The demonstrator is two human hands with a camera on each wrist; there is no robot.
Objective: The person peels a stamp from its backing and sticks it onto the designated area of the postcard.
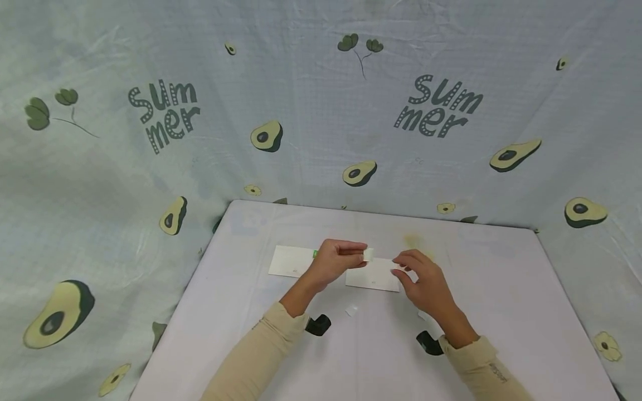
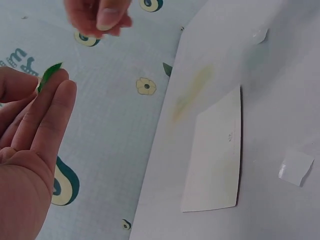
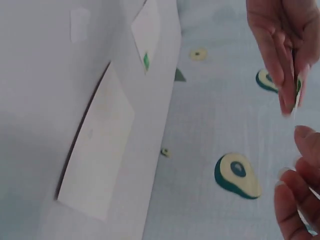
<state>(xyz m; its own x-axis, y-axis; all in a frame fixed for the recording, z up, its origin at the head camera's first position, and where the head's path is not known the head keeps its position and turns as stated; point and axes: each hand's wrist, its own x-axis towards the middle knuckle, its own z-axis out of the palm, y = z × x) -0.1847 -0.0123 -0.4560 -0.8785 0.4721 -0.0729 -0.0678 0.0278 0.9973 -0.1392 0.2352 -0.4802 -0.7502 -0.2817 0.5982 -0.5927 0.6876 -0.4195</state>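
Note:
My left hand (image 1: 341,259) pinches a small strip (image 1: 368,254) between thumb and fingers, above the table. The strip looks white in the head view; in the left wrist view the strip (image 2: 49,76) shows a green face. To its right, my right hand (image 1: 423,281) is raised with thumb and fingertips bent and apart, nothing visible between them. Below the hands lies a white rectangular card (image 1: 373,275). A second white card (image 1: 291,262) lies to the left, partly hidden by the left hand, with a green strip (image 3: 146,61) at its corner.
Two small whitish scraps (image 1: 352,310) (image 2: 260,35) lie on the white table (image 1: 371,367) nearer the person. Black devices (image 1: 318,324) (image 1: 429,342) sit at both wrists. A patterned cloth (image 1: 311,100) hangs behind the table and at its sides.

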